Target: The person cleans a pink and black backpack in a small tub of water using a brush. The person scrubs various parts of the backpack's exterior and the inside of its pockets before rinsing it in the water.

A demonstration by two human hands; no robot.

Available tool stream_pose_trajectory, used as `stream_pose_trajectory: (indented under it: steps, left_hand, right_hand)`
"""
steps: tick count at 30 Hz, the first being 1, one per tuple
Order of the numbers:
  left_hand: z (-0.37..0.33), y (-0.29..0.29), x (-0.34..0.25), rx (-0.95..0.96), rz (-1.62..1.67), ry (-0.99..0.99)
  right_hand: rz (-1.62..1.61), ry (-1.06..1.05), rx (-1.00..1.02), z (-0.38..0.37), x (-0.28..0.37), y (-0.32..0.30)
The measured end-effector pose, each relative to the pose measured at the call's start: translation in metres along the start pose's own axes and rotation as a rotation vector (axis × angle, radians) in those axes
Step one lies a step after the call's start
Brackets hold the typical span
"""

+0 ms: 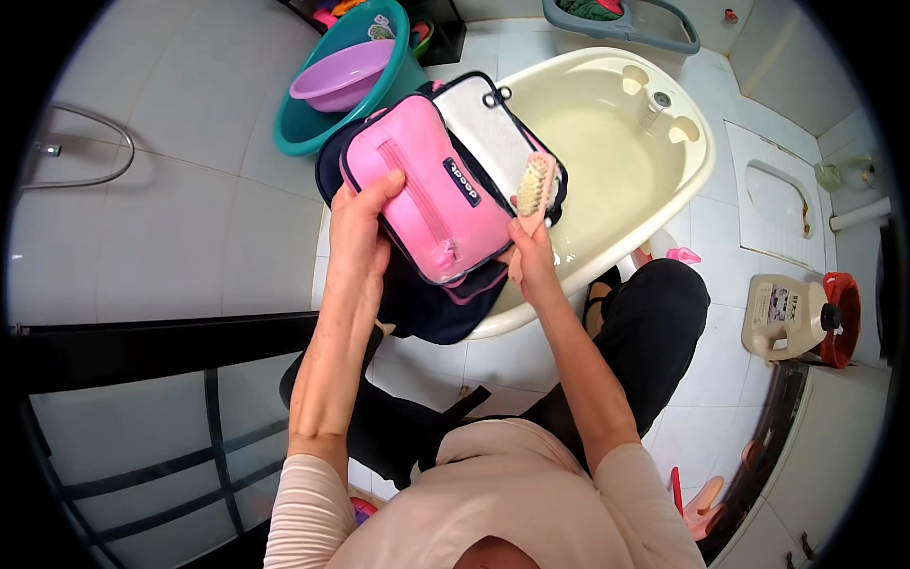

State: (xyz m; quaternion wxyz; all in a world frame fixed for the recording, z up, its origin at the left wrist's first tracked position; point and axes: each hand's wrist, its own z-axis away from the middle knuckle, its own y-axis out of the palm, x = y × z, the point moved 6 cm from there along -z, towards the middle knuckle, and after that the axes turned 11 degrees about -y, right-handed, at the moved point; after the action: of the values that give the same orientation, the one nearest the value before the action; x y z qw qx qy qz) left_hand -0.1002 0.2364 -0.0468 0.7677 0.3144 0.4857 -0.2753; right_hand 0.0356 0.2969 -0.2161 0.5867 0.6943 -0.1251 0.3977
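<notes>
A pink and navy backpack (403, 190) with a zipped front pocket rests over the near left end of a cream tub (569, 64). My left hand (360, 223) grips its left side, thumb on the pink front near the zip and the other fingers hidden behind. In my right hand (534, 261) is a pink scrubbing brush (536, 190), held by its handle with the pale bristles facing up. The brush is over the bag's right edge, beside a whitish panel (479, 119). Whether the bristles' back touches the bag I cannot tell.
Shallow water (616, 152) covers the tub's bottom. A teal basin (301, 133) holding a purple basin (346, 76) stands at the far left. To the right are a squat toilet (773, 209), a beige jug (782, 318) and a red bucket (841, 322). A grey-rimmed tub (626, 36) sits behind.
</notes>
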Motion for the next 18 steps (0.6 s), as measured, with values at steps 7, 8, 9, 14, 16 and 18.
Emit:
stream_pose_trajectory:
  steps: [7,8,9,14,16,18]
  left_hand:
    - [0.053,-0.026,0.041,-0.04,0.136,0.125]
    - [0.061,-0.034,0.049,-0.06,0.183,0.118]
    - [0.069,-0.044,0.059,-0.084,0.23,0.109]
    - [0.09,-0.058,0.134,-0.135,0.455,-0.055]
    - [0.087,-0.062,0.154,-0.076,0.525,-0.117]
    - [0.086,-0.07,0.159,-0.056,0.541,-0.183]
  right_hand:
    - [0.048,-0.082,0.116,-0.036,0.008,0.008]
    - [0.081,-0.095,0.163,-0.041,0.004,0.014]
    - [0.079,-0.086,0.175,-0.044,0.002,0.02]
    - [-0.004,0.0,0.273,-0.054,-0.028,0.025]
    - [0.02,0.033,0.187,-0.056,-0.033,0.02]
    - [0.121,0.078,0.199,-0.055,-0.034,0.016]
